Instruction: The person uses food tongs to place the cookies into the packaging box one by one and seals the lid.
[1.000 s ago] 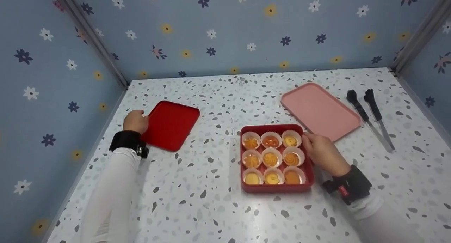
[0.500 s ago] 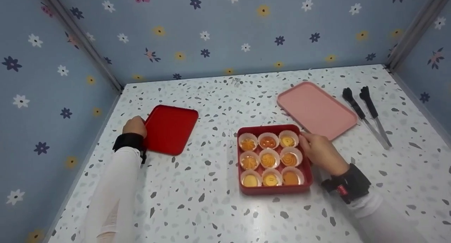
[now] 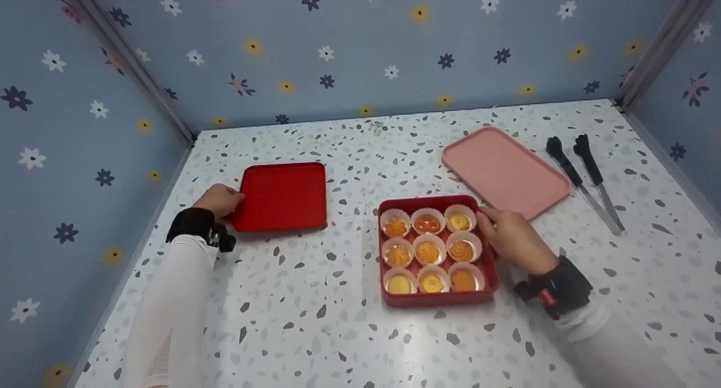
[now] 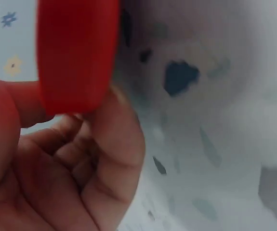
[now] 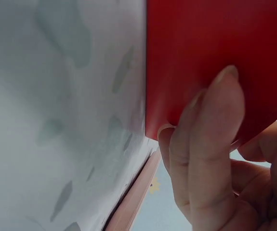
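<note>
My left hand (image 3: pixel 218 201) pinches the left edge of a shallow red square lid (image 3: pixel 284 196) on the table's left side. The left wrist view shows the thumb and the curled index finger on opposite faces of the lid's edge (image 4: pixel 75 53). A red square box (image 3: pixel 439 300) stands right of centre, filled with several cookies (image 3: pixel 428 253) in pale paper cups. At its right wall, my right hand (image 3: pixel 515 241) holds on near the far corner. Seen from the right wrist, the fingers (image 5: pixel 215 130) lie against the outer wall with the thumb near its edge.
Behind the box and to its right lies a pink rectangular tray (image 3: pixel 507 174). Metal tongs with black tips (image 3: pixel 586 179) rest spread at the far right. Flower-patterned panels (image 3: pixel 360 50) wall in the speckled table (image 3: pixel 304 343) at the back and sides.
The red lid has turned in my left hand, so its sides now run nearly in line with the box. My right hand stays at the box, which stands in place.
</note>
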{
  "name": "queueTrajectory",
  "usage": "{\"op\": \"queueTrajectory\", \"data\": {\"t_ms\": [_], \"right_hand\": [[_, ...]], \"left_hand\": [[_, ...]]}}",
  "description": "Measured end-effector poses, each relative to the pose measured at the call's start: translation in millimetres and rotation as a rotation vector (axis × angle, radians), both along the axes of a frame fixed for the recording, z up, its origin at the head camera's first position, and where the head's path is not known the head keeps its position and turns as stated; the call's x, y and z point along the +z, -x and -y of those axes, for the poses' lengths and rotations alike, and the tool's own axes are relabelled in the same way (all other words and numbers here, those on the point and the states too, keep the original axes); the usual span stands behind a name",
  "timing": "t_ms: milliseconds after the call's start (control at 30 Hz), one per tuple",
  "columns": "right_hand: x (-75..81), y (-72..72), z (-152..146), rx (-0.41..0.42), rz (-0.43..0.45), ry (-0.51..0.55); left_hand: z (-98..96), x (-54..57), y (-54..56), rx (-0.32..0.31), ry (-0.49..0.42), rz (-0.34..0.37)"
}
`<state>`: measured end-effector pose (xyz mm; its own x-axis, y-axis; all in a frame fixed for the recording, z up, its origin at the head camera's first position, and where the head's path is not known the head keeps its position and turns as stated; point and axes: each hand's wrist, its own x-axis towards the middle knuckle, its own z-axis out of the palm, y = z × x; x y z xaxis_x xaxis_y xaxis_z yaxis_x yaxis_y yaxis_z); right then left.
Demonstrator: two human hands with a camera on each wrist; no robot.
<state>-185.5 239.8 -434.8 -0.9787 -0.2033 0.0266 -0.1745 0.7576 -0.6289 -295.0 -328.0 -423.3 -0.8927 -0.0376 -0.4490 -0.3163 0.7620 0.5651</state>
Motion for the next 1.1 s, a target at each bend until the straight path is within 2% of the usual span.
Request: {"op": "queueTrajectory", "data": {"t_ms": [100,233,333,467,667,767,833,933,1100], "right_hand": [[-0.2,0.4,-1.6,0.010,-0.024,0.001],[1.4,0.7,-4.1,-0.004,0.059,0.046],[5.5,0.2,-5.9,-0.031,0.076,0.074],[13.7,-1.7,-9.2,-0.062,0.007,0.131],[25.6,-4.3,-13.5,-0.076,-0.135,0.206],[32.5,-6.9,-13.1,-0.081,-0.148,0.267],[36.9,-8.6,-11.3,-0.079,-0.129,0.334],[43.7,-11.8,-5.8,-0.068,-0.074,0.449],[53.3,-17.0,5.6,-0.042,0.029,0.627]], "left_hand": [[-5.5,2.4,-1.0,0.087,-0.127,0.013],[-17.4,5.6,-6.4,0.237,-0.393,-0.011],[-30.8,9.1,-11.0,0.305,-0.561,-0.048],[-53.1,16.7,-17.0,0.314,-0.601,-0.127],[-97.9,28.6,-28.5,0.256,-0.632,-0.264],[-123.8,35.3,-37.1,0.218,-0.679,-0.328],[-140.3,38.5,-44.2,0.189,-0.709,-0.379],[-163.5,40.7,-55.7,0.122,-0.747,-0.498],[-195.9,40.3,-72.6,-0.086,-0.786,-0.772]]}}
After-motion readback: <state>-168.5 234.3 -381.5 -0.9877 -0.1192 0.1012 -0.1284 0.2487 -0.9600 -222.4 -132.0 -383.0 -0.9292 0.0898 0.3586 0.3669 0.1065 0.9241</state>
